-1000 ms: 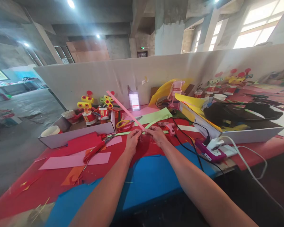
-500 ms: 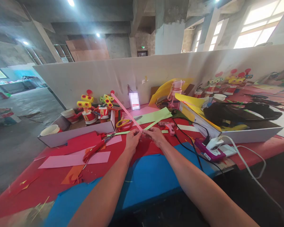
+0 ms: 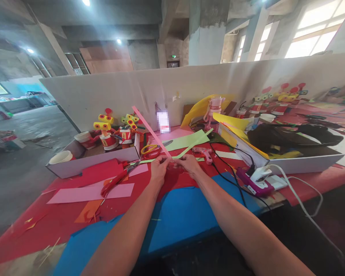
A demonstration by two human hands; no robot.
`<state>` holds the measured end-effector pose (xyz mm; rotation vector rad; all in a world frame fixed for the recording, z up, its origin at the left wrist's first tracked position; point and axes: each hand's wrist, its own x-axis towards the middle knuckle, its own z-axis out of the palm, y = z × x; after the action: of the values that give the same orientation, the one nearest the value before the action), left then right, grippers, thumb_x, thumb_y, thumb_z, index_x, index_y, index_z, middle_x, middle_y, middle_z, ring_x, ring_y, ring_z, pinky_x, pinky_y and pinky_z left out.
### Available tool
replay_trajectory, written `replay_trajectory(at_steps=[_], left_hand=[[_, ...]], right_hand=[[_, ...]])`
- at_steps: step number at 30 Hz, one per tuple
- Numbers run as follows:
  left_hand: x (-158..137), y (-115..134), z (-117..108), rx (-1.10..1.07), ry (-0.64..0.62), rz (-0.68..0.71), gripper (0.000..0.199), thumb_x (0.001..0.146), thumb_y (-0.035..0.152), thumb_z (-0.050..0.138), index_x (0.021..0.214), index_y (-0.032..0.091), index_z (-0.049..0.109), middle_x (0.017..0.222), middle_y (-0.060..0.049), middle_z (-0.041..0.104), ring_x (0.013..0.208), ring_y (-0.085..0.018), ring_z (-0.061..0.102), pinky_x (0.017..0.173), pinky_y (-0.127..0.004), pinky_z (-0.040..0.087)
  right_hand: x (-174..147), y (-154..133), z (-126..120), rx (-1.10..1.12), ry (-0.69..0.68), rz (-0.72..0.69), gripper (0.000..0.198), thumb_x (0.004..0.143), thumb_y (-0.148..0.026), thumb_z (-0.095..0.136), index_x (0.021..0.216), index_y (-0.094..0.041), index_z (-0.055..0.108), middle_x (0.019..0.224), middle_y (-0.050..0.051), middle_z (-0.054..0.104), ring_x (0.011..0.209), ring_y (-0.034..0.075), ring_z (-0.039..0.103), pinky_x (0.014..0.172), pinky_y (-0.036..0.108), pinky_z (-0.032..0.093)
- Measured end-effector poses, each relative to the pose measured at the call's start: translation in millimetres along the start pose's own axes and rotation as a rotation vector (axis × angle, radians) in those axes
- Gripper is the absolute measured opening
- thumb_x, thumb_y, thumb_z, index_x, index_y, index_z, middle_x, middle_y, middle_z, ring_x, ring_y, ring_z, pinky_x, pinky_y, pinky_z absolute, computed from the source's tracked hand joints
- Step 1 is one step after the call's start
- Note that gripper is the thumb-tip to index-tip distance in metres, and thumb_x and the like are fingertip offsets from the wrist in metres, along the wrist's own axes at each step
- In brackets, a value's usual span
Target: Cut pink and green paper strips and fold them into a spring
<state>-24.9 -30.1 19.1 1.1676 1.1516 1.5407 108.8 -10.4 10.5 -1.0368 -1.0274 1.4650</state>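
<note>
My left hand pinches the lower end of a long pink paper strip, which slants up to the left. Close beside it, my right hand has its fingers closed at the same spot, where a light green paper strip joins the pink one and rises to the right. Fingertips hide the joint between the strips. Beyond the hands lie a light green sheet, scissors with yellow handles and a pink glue gun.
Red-handled pliers lie on pink paper at left. A box there holds paper-cup robot figures and cups. At right stand a purple power strip with cables and a white box. Blue paper covers the near edge.
The pink strip's upper end has shifted slightly up and left. The green strip now bends more at the fingers, its far end a little higher. Both hands stay together in nearly the same place.
</note>
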Motion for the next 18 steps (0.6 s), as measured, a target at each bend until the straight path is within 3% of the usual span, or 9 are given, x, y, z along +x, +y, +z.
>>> replay_trajectory(at_steps=[9, 14, 18], left_hand=[[0.8, 0.9, -0.6, 0.002, -0.005, -0.045, 0.026, 0.060, 0.038, 0.077, 0.067, 0.017, 0.064, 0.058, 0.004, 0.057, 0.049, -0.008, 0.043, 0.048, -0.023, 0.035], [-1.3, 1.1, 1.5, -0.019, -0.023, -0.008, 0.028, 0.068, 0.044, 0.072, 0.066, 0.017, 0.063, 0.054, 0.004, 0.053, 0.048, -0.008, 0.043, 0.048, -0.023, 0.034], [-5.1, 3.8, 4.5, -0.067, -0.080, -0.061, 0.033, 0.070, 0.049, 0.070, 0.066, 0.017, 0.062, 0.056, 0.002, 0.056, 0.048, -0.010, 0.046, 0.049, -0.024, 0.035]], right_hand=[[-1.9, -1.3, 2.1, 0.017, -0.026, 0.005, 0.030, 0.053, -0.031, 0.088, 0.057, -0.015, 0.064, 0.056, 0.003, 0.068, 0.051, 0.014, 0.063, 0.054, 0.024, 0.052], [0.1, 0.3, 2.6, 0.078, -0.012, 0.009, 0.027, 0.056, -0.030, 0.086, 0.062, -0.015, 0.065, 0.057, 0.003, 0.068, 0.052, 0.014, 0.064, 0.053, 0.023, 0.051], [2.2, 1.9, 2.3, 0.068, -0.005, -0.034, 0.028, 0.055, -0.034, 0.086, 0.061, -0.015, 0.066, 0.058, 0.003, 0.069, 0.053, 0.015, 0.064, 0.055, 0.024, 0.051]])
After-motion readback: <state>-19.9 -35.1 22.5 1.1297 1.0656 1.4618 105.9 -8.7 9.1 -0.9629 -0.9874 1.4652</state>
